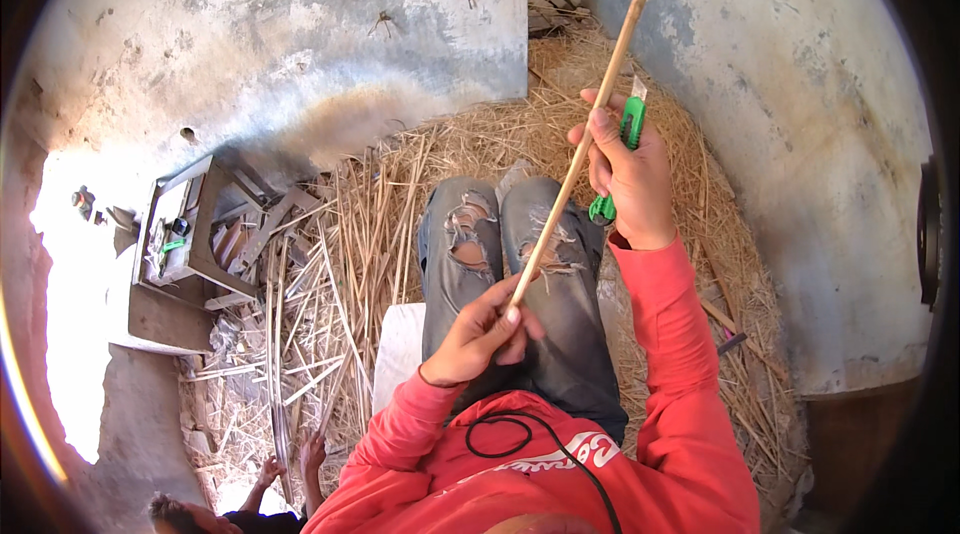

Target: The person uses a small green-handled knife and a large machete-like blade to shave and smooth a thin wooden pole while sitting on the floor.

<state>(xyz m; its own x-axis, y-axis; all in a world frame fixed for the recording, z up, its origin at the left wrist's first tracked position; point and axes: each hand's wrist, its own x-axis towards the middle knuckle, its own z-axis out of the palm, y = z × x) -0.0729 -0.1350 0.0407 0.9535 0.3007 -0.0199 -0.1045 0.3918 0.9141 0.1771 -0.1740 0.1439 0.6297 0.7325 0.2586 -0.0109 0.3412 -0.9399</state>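
A long, thin bamboo stick [571, 177] slants from above my lap up past the top edge of the view. Near its lower end, my left hand [484, 332] is closed around it. Higher up, my right hand [633, 172] pinches the same stick between thumb and fingers. That hand also holds a green utility knife [632, 122] against the palm, its blade bare and pointing up, beside the stick. Part of the knife's handle is hidden behind my fingers.
Straw and bamboo shavings [700, 194] cover the floor around me. Long split strips [340, 234] lie in a heap to the left, by a wooden stand [205, 264]. Another person's hands [312, 452] hold strips at lower left. Worn walls [330, 24] rise ahead and right.
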